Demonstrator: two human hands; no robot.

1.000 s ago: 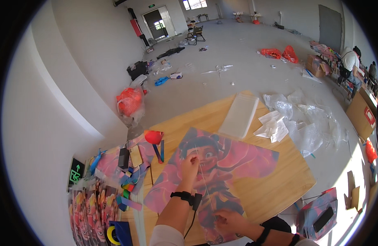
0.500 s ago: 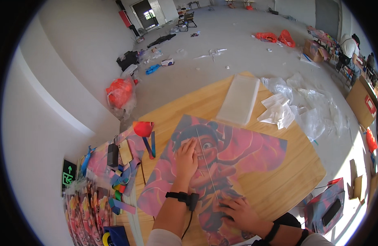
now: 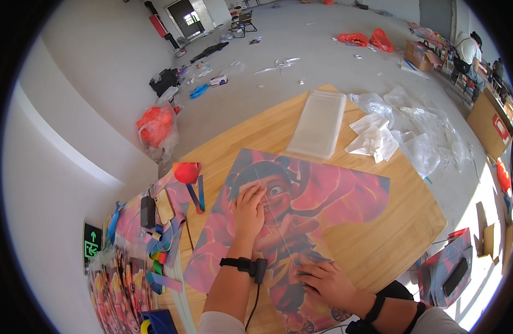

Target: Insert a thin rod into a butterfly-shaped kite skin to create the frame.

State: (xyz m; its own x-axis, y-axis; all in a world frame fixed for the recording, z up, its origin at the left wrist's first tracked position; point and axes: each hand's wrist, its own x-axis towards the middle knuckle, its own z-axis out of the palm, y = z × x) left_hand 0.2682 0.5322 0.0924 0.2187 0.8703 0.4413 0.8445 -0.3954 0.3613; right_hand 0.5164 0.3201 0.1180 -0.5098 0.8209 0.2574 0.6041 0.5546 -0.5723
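A large printed sheet (image 3: 351,195) with a dark-haired cartoon figure in pink and red lies spread on the wooden table. Down the figure's middle runs a thin pale line (image 3: 280,225), a rod or a seam; I cannot tell which. My left hand (image 3: 248,212) rests flat on the figure's face, just left of the line's upper part. Lower down, my right hand (image 3: 326,283) lies on the sheet with fingers stretched toward the line's lower end. Neither hand visibly grips anything.
Clear plastic sleeves (image 3: 319,125) and a crumpled white bag (image 3: 373,139) lie at the table's (image 3: 379,250) far side. On the left are a phone (image 3: 164,206), a black box (image 3: 148,212), ribbons and folded prints (image 3: 120,289). Another person (image 3: 468,53) works far right.
The view has shifted slightly, so the background sits a bit higher and further left. Both hands keep their places on the sheet.
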